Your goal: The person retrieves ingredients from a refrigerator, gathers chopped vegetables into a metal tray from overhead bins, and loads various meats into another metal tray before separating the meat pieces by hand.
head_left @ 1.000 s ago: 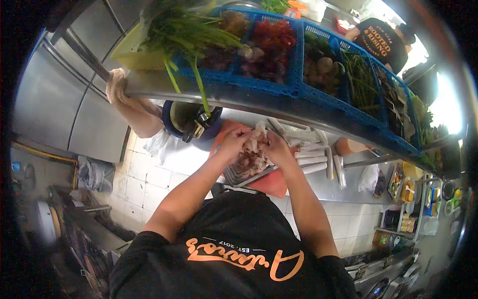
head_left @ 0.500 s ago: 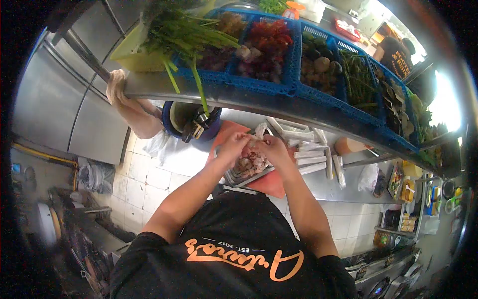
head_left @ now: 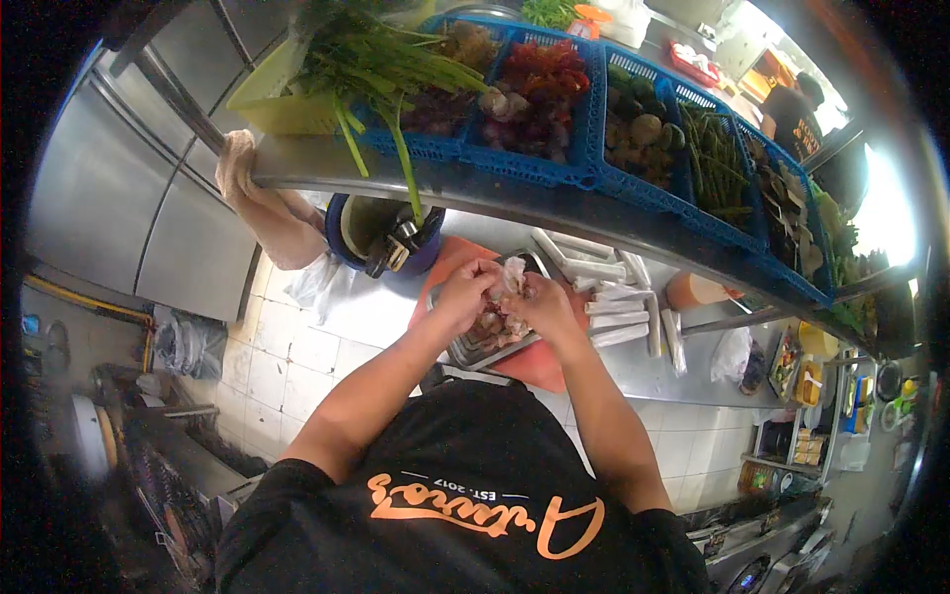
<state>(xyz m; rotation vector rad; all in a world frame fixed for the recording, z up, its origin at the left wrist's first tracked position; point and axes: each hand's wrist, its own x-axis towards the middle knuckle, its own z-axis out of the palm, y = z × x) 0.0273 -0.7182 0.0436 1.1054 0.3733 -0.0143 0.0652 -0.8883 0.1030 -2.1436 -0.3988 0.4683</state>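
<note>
Both my hands are over a metal tray (head_left: 479, 358) holding pinkish, raw-looking pieces of meat (head_left: 500, 324). My left hand (head_left: 469, 297) is closed, with thumb and fingertips pinched together on the tray's left side. Opposite it, my right hand (head_left: 540, 305) is closed too, its fingers bent in towards the left ones. Between and just beyond the fingertips is a crumpled whitish, translucent bit (head_left: 514, 270), perhaps plastic. What sits in the fingers is too small and covered to make out. Under the tray lies an orange-red board (head_left: 537, 367).
Long white wrapped rolls (head_left: 618, 322) lie to the right on the steel counter (head_left: 698, 371). A blue bucket (head_left: 341, 238) with a dark-handled tool stands left. Overhead, a steel shelf (head_left: 475, 193) carries blue vegetable baskets (head_left: 584, 178); green stalks (head_left: 411, 188) hang down. Another person (head_left: 795, 117) is far right.
My hands have shifted slightly, with the right fingers now lower over the meat. The whitish bit between them has moved a little towards me. The far person has moved slightly.
</note>
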